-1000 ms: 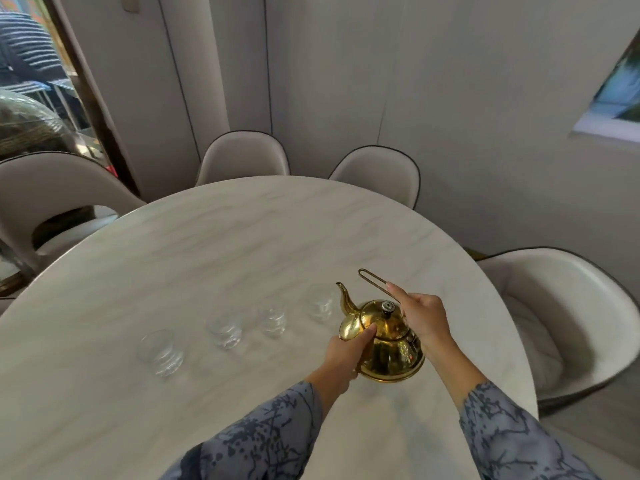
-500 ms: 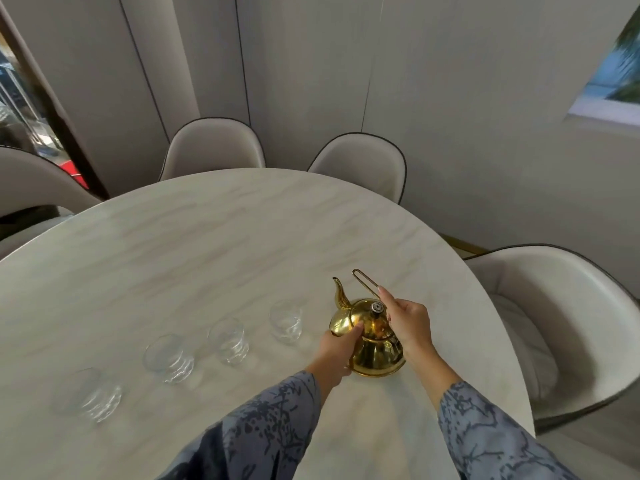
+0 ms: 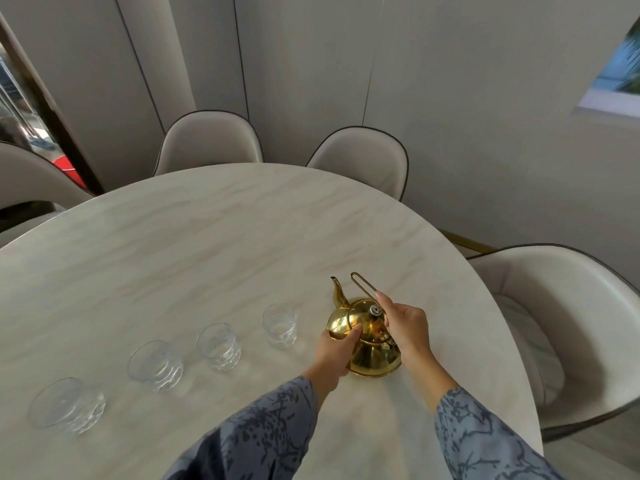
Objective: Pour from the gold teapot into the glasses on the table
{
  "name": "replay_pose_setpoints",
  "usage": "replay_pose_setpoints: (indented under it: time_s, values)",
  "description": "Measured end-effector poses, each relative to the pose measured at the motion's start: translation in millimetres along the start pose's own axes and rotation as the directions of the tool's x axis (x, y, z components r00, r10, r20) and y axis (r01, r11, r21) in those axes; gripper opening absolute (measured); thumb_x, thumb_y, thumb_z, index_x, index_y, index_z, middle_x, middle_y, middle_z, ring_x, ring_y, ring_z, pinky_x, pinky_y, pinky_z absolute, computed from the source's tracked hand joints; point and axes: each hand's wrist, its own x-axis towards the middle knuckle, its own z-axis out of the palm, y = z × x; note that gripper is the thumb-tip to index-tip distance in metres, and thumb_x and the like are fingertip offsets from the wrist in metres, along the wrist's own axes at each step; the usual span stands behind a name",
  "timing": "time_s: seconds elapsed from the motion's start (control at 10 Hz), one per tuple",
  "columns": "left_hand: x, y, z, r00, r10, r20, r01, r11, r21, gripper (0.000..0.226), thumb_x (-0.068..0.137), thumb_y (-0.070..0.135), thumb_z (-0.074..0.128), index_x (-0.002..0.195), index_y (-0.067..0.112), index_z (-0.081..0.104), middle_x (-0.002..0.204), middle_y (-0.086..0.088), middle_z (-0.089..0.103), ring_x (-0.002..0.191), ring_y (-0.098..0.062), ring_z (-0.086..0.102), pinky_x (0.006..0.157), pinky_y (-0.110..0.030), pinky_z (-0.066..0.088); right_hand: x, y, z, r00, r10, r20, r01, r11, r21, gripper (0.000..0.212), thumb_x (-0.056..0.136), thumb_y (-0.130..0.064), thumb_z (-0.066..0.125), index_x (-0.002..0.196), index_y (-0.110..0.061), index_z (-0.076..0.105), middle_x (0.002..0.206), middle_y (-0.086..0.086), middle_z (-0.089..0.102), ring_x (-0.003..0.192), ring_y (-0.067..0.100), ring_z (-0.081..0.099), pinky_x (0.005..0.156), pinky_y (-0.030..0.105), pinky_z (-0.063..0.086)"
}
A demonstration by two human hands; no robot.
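Marble table (image 3: 207,237) bears unmarked gold teapot (image 3: 372,355), both hands gripping.

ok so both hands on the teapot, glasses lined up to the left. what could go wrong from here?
1. The right hand pinches the thin wire handle with its fingertips only; the teapot could swing or slip once lifted.
2. The left hand presses on the bare metal body; if it holds hot liquid, the hand may let go.
3. The nearest glass stands close beside the teapot, so tilting the spout could knock it or overshoot its small mouth.
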Motion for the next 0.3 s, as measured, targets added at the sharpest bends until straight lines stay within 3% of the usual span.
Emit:
replay_pose_setpoints:
  time_s: [0.2, 0.3]
  values:
    - [-7.1, 0.4, -7.1, 0.999, -0.011, 0.041, 0.012, 1.0, -0.021, 0.044, 0.082, 0.048, 0.069, 0.111, 0.018, 0.053, 0.108, -0.006, 0.064, 0.084, -0.013, 0.058, 0.084, -0.039, 0.057, -3.7, -6.0, -3.0, 0.998, 0.016, 0.063, -0.014, 0.999, -0.03, 0.055, 0.09, -0.048, 0.063, 0.052, -0.008, 0.057, 0.05, 0.003, 0.053, 0.049, 0.012, 0.048, 0.053, 0.024, 0.042]
    - [-15.1, -1.1, -12.6, 0.999, 0.01, 0.051, -0.006, 0.998, -0.065, 0.039, 0.085, 0.039, 0.069, 0.113, 0.016, 0.052, 0.103, -0.003, 0.061, 0.097, -0.018, 0.057, 0.091, -0.04, 0.054, -8.2, -11.0, -6.4, 0.995, 0.02, 0.102, -0.017, 0.999, -0.036, 0.054, 0.09, -0.05, 0.062, 0.055, -0.009, 0.057, 0.051, 0.002, 0.053, 0.049, 0.012, 0.048, 0.052, 0.022, 0.042]
